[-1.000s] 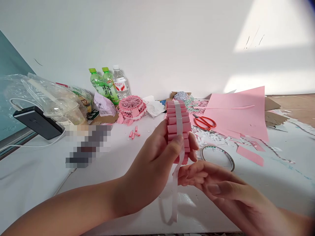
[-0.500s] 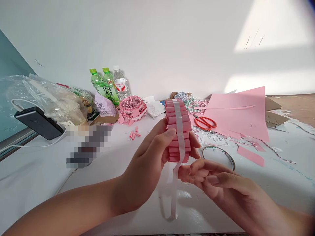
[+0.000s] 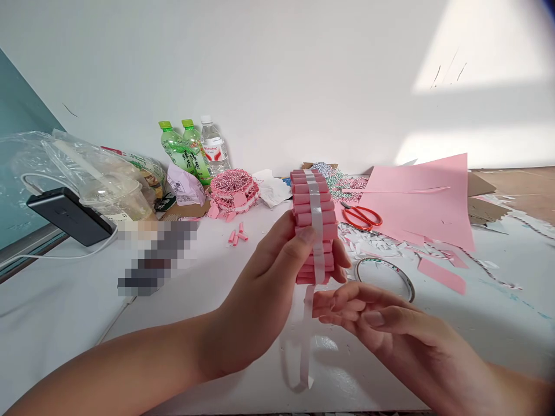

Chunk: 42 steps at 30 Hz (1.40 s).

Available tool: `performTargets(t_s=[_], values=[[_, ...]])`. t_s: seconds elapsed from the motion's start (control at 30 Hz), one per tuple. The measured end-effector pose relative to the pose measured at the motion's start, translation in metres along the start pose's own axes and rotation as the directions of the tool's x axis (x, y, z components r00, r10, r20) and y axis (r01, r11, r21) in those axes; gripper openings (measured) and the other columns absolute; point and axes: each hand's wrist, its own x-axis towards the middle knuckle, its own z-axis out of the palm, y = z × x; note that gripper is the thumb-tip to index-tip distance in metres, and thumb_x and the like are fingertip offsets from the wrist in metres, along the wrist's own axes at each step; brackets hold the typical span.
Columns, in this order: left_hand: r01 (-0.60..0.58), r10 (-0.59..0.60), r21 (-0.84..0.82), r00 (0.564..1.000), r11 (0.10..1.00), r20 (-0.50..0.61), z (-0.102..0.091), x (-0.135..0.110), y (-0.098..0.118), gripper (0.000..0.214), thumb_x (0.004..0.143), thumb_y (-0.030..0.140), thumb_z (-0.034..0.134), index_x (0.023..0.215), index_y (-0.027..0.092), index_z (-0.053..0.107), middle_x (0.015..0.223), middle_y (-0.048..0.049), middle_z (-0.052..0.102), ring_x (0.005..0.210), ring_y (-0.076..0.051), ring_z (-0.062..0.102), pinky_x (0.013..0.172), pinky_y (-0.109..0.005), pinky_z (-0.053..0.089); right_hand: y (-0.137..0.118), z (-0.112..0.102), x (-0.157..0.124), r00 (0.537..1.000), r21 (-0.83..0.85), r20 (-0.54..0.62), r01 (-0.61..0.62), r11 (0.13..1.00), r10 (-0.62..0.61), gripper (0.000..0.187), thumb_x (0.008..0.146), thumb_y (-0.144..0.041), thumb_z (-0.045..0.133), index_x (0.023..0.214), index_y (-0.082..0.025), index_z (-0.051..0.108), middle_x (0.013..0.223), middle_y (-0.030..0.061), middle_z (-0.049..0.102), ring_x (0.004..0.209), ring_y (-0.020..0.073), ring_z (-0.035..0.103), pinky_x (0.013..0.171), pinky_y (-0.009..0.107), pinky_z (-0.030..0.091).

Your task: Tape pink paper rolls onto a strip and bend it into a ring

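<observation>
My left hand [image 3: 262, 294] is closed around a bundle of rolled pink paper tubes [image 3: 302, 199] lined up side by side, its thumb pressing on the front. Clear adhesive tape [image 3: 317, 222] runs down the middle across the tubes, and its loose tail [image 3: 305, 346] hangs below, curling at the end. My right hand [image 3: 385, 323] is below and right of the bundle, palm up, fingers loosely bent and the thumb apart from them. Its fingertips are against or right beside the hanging tape. Beyond them, the tape ring [image 3: 407, 283] lies on the white table [image 3: 208, 381].
Red-handled scissors [image 3: 362, 216], white paper scraps [image 3: 373, 245] and a pink sheet [image 3: 420, 199] are to the right. Small pink rolls [image 3: 237, 237] and a pink cake-like craft [image 3: 234, 188] lie behind. Bottles [image 3: 214, 147], a plastic cup [image 3: 115, 199] and a black device [image 3: 69, 215] stand left.
The bundle has tilted slightly in my left hand, and my left thumb has shifted a little right on it. The tape now lies flatter over the lower tubes. My right hand is almost unmoved.
</observation>
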Motion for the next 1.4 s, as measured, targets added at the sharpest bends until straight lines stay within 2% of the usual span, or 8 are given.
performTargets(t_s=[0.2, 0.4, 0.57, 0.83, 0.97, 1.13, 1.27, 1.4], values=[[0.02, -0.02, -0.037, 1.0, 0.999, -0.006, 0.0, -0.001, -0.001, 0.03, 0.098, 0.038, 0.034, 0.105, 0.021, 0.059, 0.092, -0.0031, 0.064, 0.087, -0.017, 0.06, 0.075, -0.028, 0.048, 0.002, -0.004, 0.0, 1.0, 0.009, 0.006, 0.012, 1.0, -0.012, 0.037, 0.076, -0.005, 0.044, 0.087, -0.019, 0.077, 0.105, 0.0052, 0.069, 0.108, 0.0208, 0.059, 0.1, 0.032, 0.041], [0.0, 0.0, 0.039, 1.0, 0.999, 0.001, 0.001, -0.003, -0.001, 0.028, 0.099, 0.03, 0.033, 0.103, 0.022, 0.06, 0.094, -0.0029, 0.063, 0.092, -0.016, 0.058, 0.076, -0.027, 0.047, 0.001, -0.003, 0.002, 1.0, 0.045, 0.018, 0.008, 0.999, -0.009, 0.037, 0.076, -0.007, 0.046, 0.091, -0.02, 0.076, 0.103, 0.0041, 0.071, 0.103, 0.0191, 0.062, 0.098, 0.031, 0.043], [0.011, -0.011, 0.016, 1.0, 1.0, -0.012, 0.001, -0.002, 0.001, 0.026, 0.098, 0.03, 0.034, 0.1, 0.022, 0.059, 0.094, -0.0029, 0.063, 0.091, -0.016, 0.058, 0.075, -0.027, 0.047, 0.001, -0.002, 0.001, 1.0, 0.047, 0.004, -0.002, 0.999, 0.002, 0.035, 0.075, -0.007, 0.048, 0.093, -0.02, 0.076, 0.103, 0.0042, 0.071, 0.102, 0.0192, 0.062, 0.097, 0.031, 0.043], [0.019, -0.01, -0.109, 0.997, 0.994, 0.081, -0.005, -0.001, 0.002, 0.007, 0.092, 0.021, 0.049, 0.096, 0.019, 0.054, 0.09, -0.0016, 0.058, 0.082, -0.012, 0.056, 0.072, -0.023, 0.049, 0.001, -0.004, 0.001, 0.999, 0.06, 0.026, 0.028, 0.998, -0.03, 0.033, 0.076, -0.012, 0.048, 0.095, -0.019, 0.075, 0.103, 0.0052, 0.07, 0.103, 0.0221, 0.061, 0.099, 0.036, 0.042], [0.021, -0.014, -0.1, 0.998, 0.995, 0.064, -0.005, 0.0, 0.005, 0.007, 0.092, 0.022, 0.054, 0.098, 0.017, 0.053, 0.093, -0.0018, 0.058, 0.085, -0.01, 0.057, 0.074, -0.02, 0.05, 0.001, -0.006, 0.001, 0.999, 0.044, 0.022, 0.036, 0.998, -0.037, 0.033, 0.077, -0.015, 0.049, 0.097, -0.018, 0.074, 0.105, 0.0065, 0.069, 0.107, 0.0245, 0.059, 0.102, 0.039, 0.039], [0.028, -0.027, -0.045, 0.999, 0.999, 0.021, -0.005, 0.002, 0.008, 0.009, 0.094, 0.024, 0.052, 0.096, 0.016, 0.055, 0.092, -0.0022, 0.061, 0.085, -0.009, 0.06, 0.071, -0.016, 0.051, 0.0, -0.007, -0.002, 0.998, -0.001, -0.004, 0.063, 0.998, -0.063, 0.032, 0.079, -0.015, 0.049, 0.096, -0.022, 0.074, 0.107, 0.0039, 0.07, 0.106, 0.0208, 0.059, 0.1, 0.034, 0.04], [0.011, -0.011, -0.022, 1.0, 1.0, -0.001, -0.007, 0.005, 0.008, 0.012, 0.096, 0.028, 0.048, 0.098, 0.018, 0.055, 0.1, -0.0004, 0.064, 0.085, -0.009, 0.063, 0.073, -0.018, 0.053, -0.002, -0.004, -0.006, 0.995, -0.032, 0.062, 0.077, 0.996, -0.075, 0.033, 0.078, -0.018, 0.049, 0.1, -0.024, 0.074, 0.111, 0.0038, 0.07, 0.111, 0.0213, 0.057, 0.101, 0.033, 0.04], [0.004, -0.003, 0.024, 0.999, 1.0, -0.042, -0.01, 0.008, 0.004, 0.014, 0.096, 0.03, 0.047, 0.096, 0.019, 0.055, 0.09, 0.0016, 0.063, 0.076, -0.007, 0.059, 0.071, -0.018, 0.051, -0.005, -0.001, -0.011, 0.977, -0.028, 0.171, 0.134, 0.991, -0.127, 0.032, 0.078, -0.022, 0.052, 0.102, -0.026, 0.073, 0.111, 0.0019, 0.07, 0.117, 0.0207, 0.055, 0.103, 0.03, 0.039]])
